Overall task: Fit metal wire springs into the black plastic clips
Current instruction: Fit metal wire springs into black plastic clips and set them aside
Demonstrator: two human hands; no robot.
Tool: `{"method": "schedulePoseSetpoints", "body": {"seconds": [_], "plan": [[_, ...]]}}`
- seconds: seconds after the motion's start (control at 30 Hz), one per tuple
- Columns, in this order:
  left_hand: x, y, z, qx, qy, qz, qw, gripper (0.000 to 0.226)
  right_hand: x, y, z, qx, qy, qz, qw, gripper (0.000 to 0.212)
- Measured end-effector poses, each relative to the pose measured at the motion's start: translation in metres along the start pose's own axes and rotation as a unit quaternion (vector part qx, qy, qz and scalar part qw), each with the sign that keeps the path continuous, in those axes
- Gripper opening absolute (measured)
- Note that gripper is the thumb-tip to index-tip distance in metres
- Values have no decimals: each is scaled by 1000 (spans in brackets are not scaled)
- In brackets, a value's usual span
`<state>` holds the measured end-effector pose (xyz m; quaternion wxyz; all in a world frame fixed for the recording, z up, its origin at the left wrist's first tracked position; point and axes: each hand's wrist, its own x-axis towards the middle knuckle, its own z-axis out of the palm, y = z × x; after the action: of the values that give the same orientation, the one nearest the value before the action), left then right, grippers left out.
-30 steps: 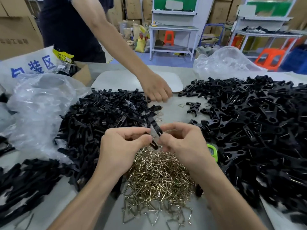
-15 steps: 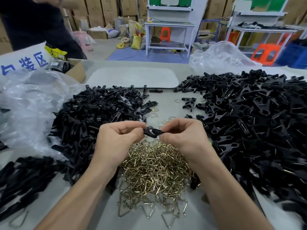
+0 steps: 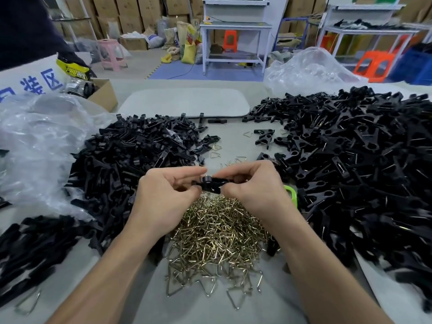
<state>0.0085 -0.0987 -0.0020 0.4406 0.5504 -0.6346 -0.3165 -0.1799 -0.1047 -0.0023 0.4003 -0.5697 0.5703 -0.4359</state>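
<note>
Centrally, a black plastic clip (image 3: 210, 183) is pinched between left hand (image 3: 163, 192) and right hand (image 3: 254, 190), above wire springs (image 3: 217, 232) heaped on the bench (image 3: 198, 309). It is judged light and stiff, best gripped at both ends.

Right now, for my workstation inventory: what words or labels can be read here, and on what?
"装区": blue characters on the white sheet at far left; the character before them is cut off.
"PROM": on the yellow package; the letters after it are too blurred.
Nothing else is readable.
</note>
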Motion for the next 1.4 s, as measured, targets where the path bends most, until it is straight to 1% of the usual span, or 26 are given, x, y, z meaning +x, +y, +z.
{"method": "schedulePoseSetpoints", "body": {"seconds": [0.1, 0.23, 0.3, 0.4, 0.5, 0.6, 0.7, 0.77, 0.87, 1.0, 1.07, 1.13, 1.17, 1.23, 1.3, 1.33, 1.4], "plan": [[0, -1, 1, -9, -1, 3, 1000, 42, -1, -1, 1, -35, -1, -14, 999, 34], [2, -4, 2, -73, 8, 3, 997, 36, -3, -2, 3, -108, 8, -48, 993, 30], [1, -5, 3, -90, 17, 5, 996, 32, -4, -3, 4, -124, -1, -56, 991, 28], [2, -3, 4, -125, 12, 11, 992, 31, -5, -5, 4, -84, -37, -40, 995, 14], [3, -3, 3, -203, -3, -7, 979, 31, -5, -7, 4, -30, -55, -24, 998, 12], [4, -3, 5, -250, -23, -37, 967, 26, -5, -7, 4, -31, -65, -30, 997, 7], [5, -4, 5, -249, -41, -46, 966, 31, -3, -6, -1, -40, -61, -25, 997, 7], [6, -4, 5, -237, -48, -47, 969, 31, -2, -4, -2, -68, -50, -28, 996, 7], [6, -5, 4, -211, -43, -42, 976, 29, -4, -4, -1, -90, -48, -38, 994, 5], [4, -2, 4, -244, -40, -45, 968, 25, -4, -8, -1, -59, -67, -18, 996, 7], [2, -1, 6, -258, -45, -45, 964, 22, -5, -10, -1, -71, -75, -19, 994, 6], [1, -1, 8, -258, -40, -47, 964, 19, -6, -7, 0, -94, -64, -46, 992, 2], [1, -2, 8, -243, -32, -49, 968, 21, -7, -6, 1, -115, -43, -71, 990, 2], [2, -6, 9, -171, -12, -56, 984, 19, -10, -6, 5, -182, 0, -134, 974, 3], [4, -10, 11, -125, -1, -67, 990, 15, -14, -6, 12, -237, 14, -180, 955, 10], [5, -11, 11, -127, 8, -76, 989, 17, -14, -6, 14, -231, 13, -177, 957, 11], [9, -13, 7, -138, 51, -92, 985, 20, -11, -7, 11, -177, 17, -117, 977, 19]]}}
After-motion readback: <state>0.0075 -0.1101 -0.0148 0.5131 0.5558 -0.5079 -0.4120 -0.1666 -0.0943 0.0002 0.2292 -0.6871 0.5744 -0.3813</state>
